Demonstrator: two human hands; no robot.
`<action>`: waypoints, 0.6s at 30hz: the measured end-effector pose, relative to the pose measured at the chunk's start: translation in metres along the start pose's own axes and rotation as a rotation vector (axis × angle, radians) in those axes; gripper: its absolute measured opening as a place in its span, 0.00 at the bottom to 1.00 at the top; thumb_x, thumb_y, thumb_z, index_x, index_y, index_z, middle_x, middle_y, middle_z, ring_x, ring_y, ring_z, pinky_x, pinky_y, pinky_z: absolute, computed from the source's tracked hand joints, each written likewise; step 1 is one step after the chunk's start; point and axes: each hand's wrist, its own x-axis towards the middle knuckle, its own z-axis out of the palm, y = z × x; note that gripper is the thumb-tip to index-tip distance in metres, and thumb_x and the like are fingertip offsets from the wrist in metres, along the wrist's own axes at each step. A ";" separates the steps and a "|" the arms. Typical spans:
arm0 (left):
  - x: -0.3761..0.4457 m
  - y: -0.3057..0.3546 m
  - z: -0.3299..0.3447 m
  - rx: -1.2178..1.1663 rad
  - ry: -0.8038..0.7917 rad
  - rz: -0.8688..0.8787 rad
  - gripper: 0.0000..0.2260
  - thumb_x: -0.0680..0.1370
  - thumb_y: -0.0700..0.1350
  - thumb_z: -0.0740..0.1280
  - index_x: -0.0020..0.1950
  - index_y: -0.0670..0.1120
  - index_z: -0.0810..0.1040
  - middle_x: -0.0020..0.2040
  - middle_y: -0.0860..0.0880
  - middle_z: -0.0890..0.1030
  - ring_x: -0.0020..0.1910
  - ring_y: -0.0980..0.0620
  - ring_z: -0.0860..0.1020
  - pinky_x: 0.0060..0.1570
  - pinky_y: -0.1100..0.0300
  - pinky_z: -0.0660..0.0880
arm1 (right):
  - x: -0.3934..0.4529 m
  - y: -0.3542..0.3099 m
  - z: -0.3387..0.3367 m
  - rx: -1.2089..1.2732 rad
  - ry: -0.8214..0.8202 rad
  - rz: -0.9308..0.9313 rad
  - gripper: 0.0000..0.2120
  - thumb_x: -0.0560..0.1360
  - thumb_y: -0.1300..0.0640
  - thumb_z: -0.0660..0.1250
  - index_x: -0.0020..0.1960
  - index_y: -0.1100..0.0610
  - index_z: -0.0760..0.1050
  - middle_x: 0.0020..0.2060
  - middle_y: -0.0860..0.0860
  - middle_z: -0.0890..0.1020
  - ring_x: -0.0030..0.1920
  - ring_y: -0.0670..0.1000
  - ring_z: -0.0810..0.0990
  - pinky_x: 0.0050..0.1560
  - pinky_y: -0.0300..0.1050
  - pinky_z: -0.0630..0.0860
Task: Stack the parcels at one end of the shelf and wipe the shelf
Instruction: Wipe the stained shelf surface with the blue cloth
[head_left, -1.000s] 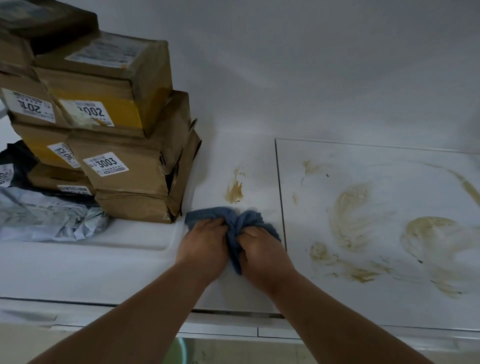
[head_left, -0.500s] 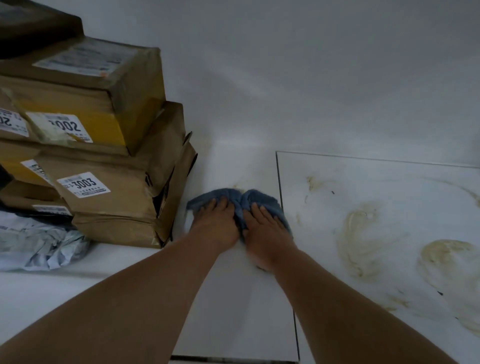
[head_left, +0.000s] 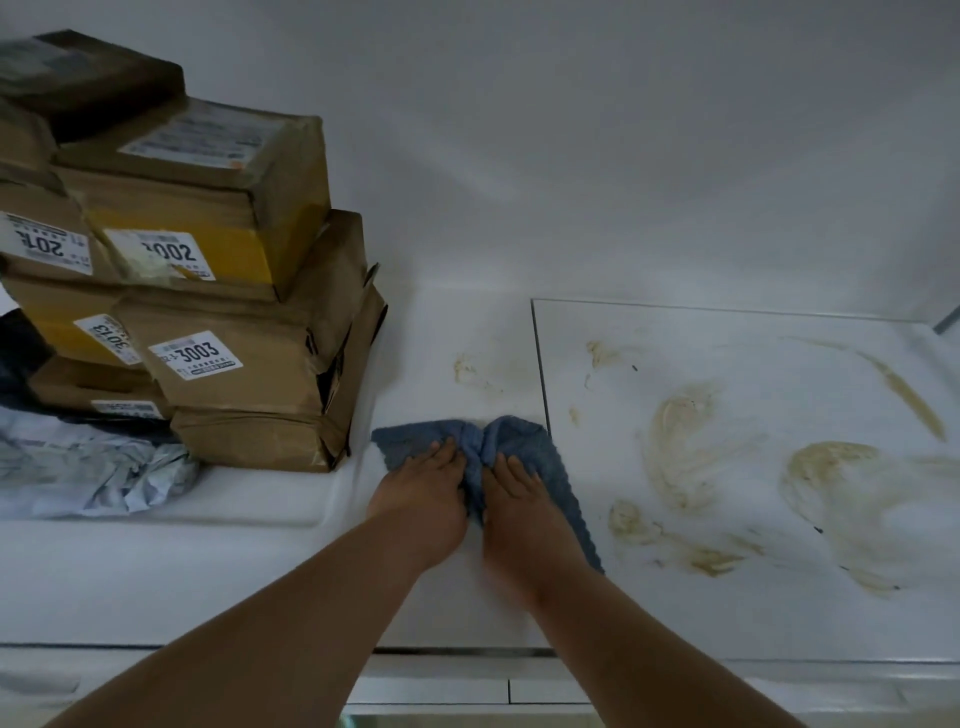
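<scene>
Brown cardboard parcels (head_left: 234, 322) with white number labels are stacked at the left end of the white shelf (head_left: 156, 582). A crumpled grey mailer bag (head_left: 88, 467) lies at the foot of the stack. A blue cloth (head_left: 524, 447) is bunched on the shelf just right of the stack. My left hand (head_left: 421, 499) and my right hand (head_left: 519, 504) press side by side on the cloth and grip its folds. A faint brown smear (head_left: 467, 369) lies just beyond the cloth. Larger brown smears (head_left: 685, 447) cover the shelf panel to the right.
A white back wall (head_left: 571, 156) rises behind the shelf. A seam (head_left: 540, 374) runs front to back beside the cloth. The shelf's front edge (head_left: 467, 652) is close below my wrists. A dark bag (head_left: 21, 364) sits behind the parcels at far left.
Both hands pushed the cloth away over the brown smear near the seam, then drew it back toward the front edge. That smear is much fainter now.
</scene>
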 end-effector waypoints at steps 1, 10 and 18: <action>-0.008 -0.001 0.003 -0.007 0.015 -0.002 0.24 0.84 0.46 0.51 0.80 0.47 0.49 0.80 0.50 0.49 0.78 0.54 0.49 0.76 0.59 0.49 | -0.008 -0.005 0.002 0.011 0.001 -0.006 0.29 0.81 0.58 0.50 0.79 0.58 0.42 0.79 0.53 0.46 0.79 0.53 0.43 0.76 0.47 0.33; -0.044 0.016 0.005 0.029 -0.033 0.083 0.24 0.83 0.47 0.51 0.79 0.48 0.50 0.80 0.51 0.49 0.78 0.54 0.49 0.77 0.59 0.48 | -0.074 -0.005 0.010 -0.075 0.078 0.014 0.26 0.74 0.50 0.52 0.65 0.57 0.78 0.65 0.50 0.78 0.65 0.48 0.77 0.69 0.46 0.62; -0.078 0.023 0.010 -0.015 0.073 0.070 0.21 0.79 0.47 0.58 0.73 0.51 0.69 0.73 0.53 0.68 0.71 0.52 0.65 0.70 0.58 0.63 | -0.089 -0.025 0.013 0.116 0.185 0.030 0.29 0.70 0.58 0.56 0.71 0.55 0.72 0.68 0.50 0.75 0.71 0.49 0.71 0.74 0.44 0.51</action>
